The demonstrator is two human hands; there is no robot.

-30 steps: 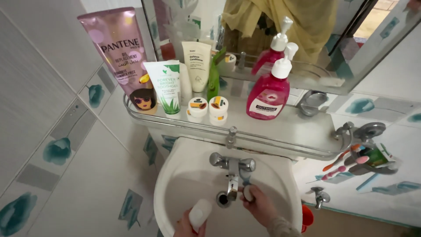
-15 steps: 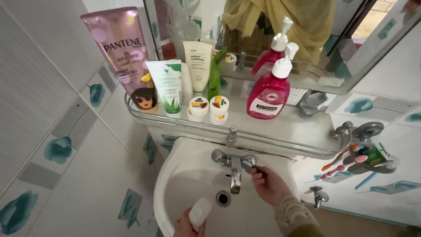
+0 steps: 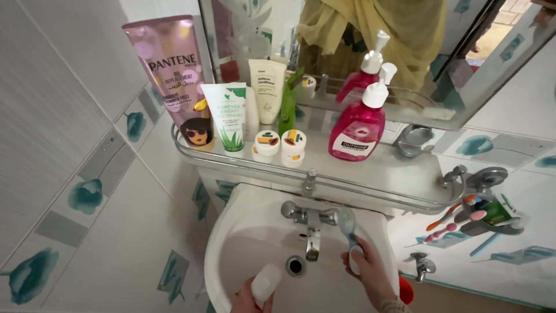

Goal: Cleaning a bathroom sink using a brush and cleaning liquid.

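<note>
While the left hand (image 3: 246,300) is closing its fingers round a white bar of soap (image 3: 265,283) low over the sink (image 3: 231,243), the right hand (image 3: 366,272) is gripping a toothbrush (image 3: 348,227), whose head is pointing up beside the tap (image 3: 311,229). The drain (image 3: 296,266) is lying between both hands. Above them, a shelf (image 3: 382,168) is carrying a pink pump bottle (image 3: 358,124) and tubes.

The frame's bottom edge cuts off my left hand (image 3: 248,301) below its white soap bar (image 3: 266,283); my right hand's (image 3: 366,271) blue-handled toothbrush (image 3: 349,232) is blurred.
</note>
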